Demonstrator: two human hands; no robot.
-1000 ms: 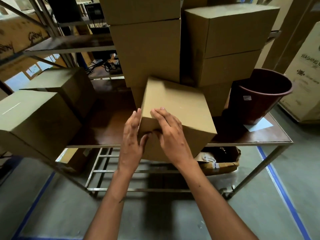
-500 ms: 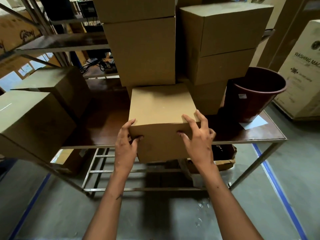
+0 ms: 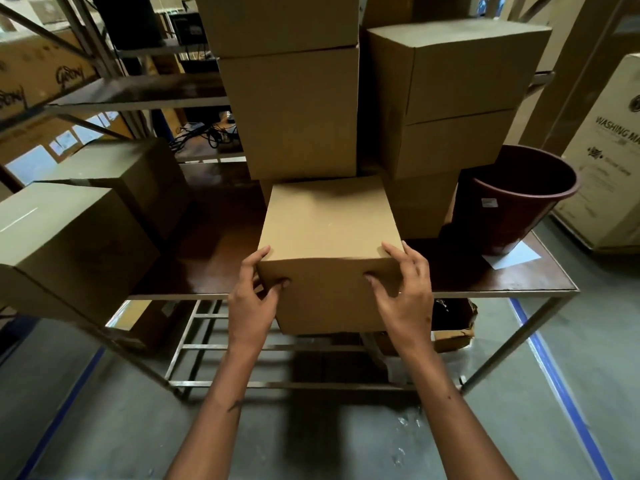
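Observation:
A plain brown cardboard box [image 3: 329, 230] sits at the front edge of a dark wooden table [image 3: 214, 261], its front face overhanging toward me. My left hand [image 3: 254, 299] grips the box's front left corner, thumb on the front face and fingers round the side. My right hand [image 3: 405, 289] grips the front right corner, fingers over the top edge and thumb on the front face. The box now lies square to the table and touches the stack behind it.
Two tall stacks of cardboard boxes [image 3: 294, 109] [image 3: 450, 95] stand behind. More boxes [image 3: 69, 244] sit at the left. A dark red bucket [image 3: 512, 199] and a white paper [image 3: 512, 256] are at the right. A washing machine carton [image 3: 609, 157] stands far right. Blue floor tape [image 3: 554, 375] runs alongside.
The box was turned from a skewed angle to square with the table. My right hand moved from the near corner to the right corner; my left hand stayed on the left.

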